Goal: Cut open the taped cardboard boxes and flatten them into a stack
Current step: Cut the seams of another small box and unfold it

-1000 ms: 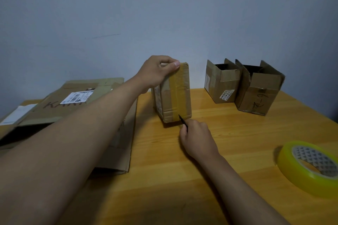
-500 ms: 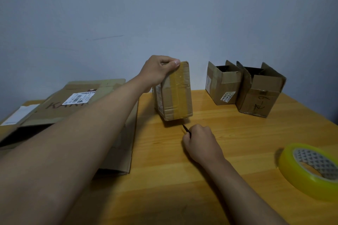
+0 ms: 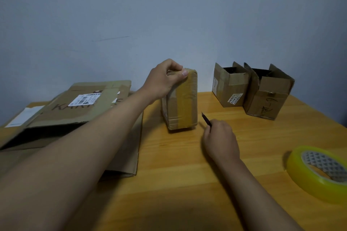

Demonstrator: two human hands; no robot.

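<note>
A small taped cardboard box [image 3: 183, 103] stands on end in the middle of the wooden table [image 3: 187, 184], a wide yellowish tape strip running down its front. My left hand [image 3: 163, 80] grips its top edge. My right hand [image 3: 219, 139] rests on the table just right of the box and holds a thin dark blade [image 3: 205, 118], its tip pointing up and away, a little clear of the box's lower right corner. A stack of flattened cardboard [image 3: 78, 110] lies at the left.
Two open cardboard boxes [image 3: 230, 88] [image 3: 268, 95] stand side by side at the back right against the wall. A roll of yellow tape [image 3: 319, 172] lies near the table's right edge.
My right hand with the blade has pulled back from the box's bottom edge and shifted right. The left hand stays on top of the box.
</note>
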